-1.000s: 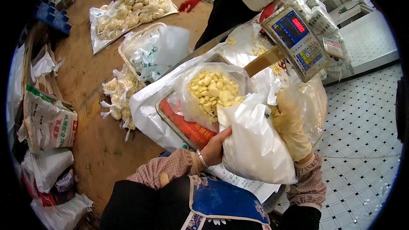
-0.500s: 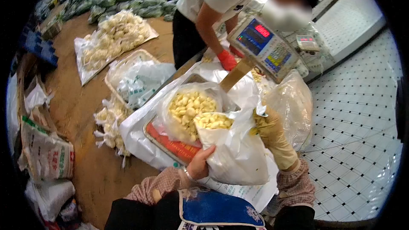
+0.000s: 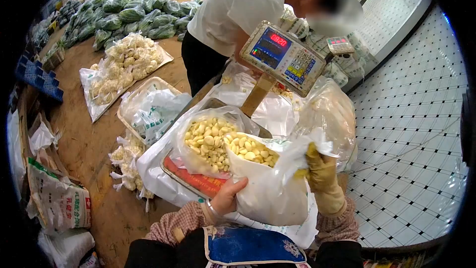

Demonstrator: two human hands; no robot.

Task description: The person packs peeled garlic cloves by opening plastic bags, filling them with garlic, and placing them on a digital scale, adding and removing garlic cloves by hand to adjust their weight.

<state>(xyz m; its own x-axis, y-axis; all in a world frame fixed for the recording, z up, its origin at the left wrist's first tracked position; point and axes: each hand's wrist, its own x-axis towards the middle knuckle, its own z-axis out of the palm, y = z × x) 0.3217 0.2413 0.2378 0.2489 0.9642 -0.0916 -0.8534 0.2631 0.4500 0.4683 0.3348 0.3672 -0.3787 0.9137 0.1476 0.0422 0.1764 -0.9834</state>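
Note:
A white plastic bag (image 3: 270, 196) of peeled garlic cloves is tilted in front of me, its mouth open toward the scale. My left hand (image 3: 227, 196), bare, grips the bag's lower left side. On its upper right edge, my right hand (image 3: 323, 181), in a yellowish glove, pinches the plastic. Beside it, a clear bag (image 3: 207, 141) full of peeled cloves rests on the red scale platform (image 3: 196, 178). Behind stands the scale's display (image 3: 283, 55), lit with red digits.
A co-worker in a white shirt (image 3: 238, 12) bends over the table's far side. A large clear bag (image 3: 329, 116) stands at the right. Bagged garlic (image 3: 126, 67), a white crate (image 3: 130, 119), green bagged produce (image 3: 134, 12) and a printed sack (image 3: 59, 196) lie on the floor at the left.
The view has tilted up. My right hand has risen slightly with the bag's edge, and the bag's mouth is wider. The scale digits have changed, and the co-worker's red-gloved hand is now hidden.

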